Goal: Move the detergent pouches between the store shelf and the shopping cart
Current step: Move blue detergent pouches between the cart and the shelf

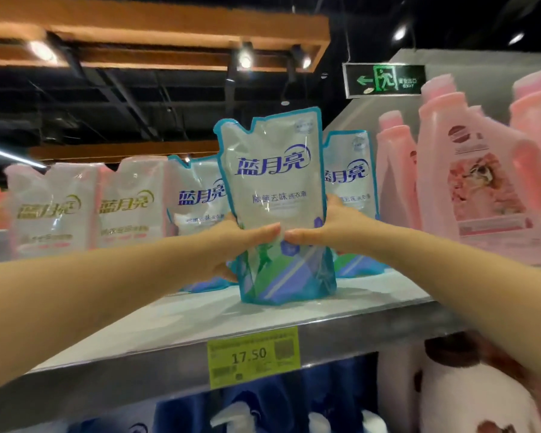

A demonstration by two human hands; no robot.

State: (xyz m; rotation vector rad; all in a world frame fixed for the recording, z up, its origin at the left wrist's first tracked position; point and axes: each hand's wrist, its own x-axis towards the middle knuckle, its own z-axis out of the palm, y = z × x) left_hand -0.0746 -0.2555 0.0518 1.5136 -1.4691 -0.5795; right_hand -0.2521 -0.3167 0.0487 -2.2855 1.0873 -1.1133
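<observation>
Pouches with pink trim (52, 207) are shown upright at the far left of the shelf (181, 320), two side by side and touching. Just to their right, a rear blue-edged pouch (197, 195) is seen standing behind the left hand (238, 242), its lower part hidden by the wrist. The left hand is reached in from the lower left and is wrapped round the left edge of the front pouch (275, 182), with the thumb laid across the printed face and the fingers hidden behind. On the shelf's front lip a yellow-green price label (253, 357) marked 17.50 is fixed, and dark blue bottles (263, 407) are partly visible on the level beneath. The front pouch is held upright near the shelf's front edge; its base is at the shelf surface, and whether it rests there or is slightly raised cannot be told. The right hand (325, 229) is clasped on the pouch's right edge in the same manner, and the two thumb tips nearly meet at the middle. Behind the right hand a second blue-edged pouch (350, 176) is stood on the shelf. Above it a green exit sign (384, 79) is hung below the dark ceiling. Pink bottles (469, 170) are ranged at the far right, close beside that pouch.
</observation>
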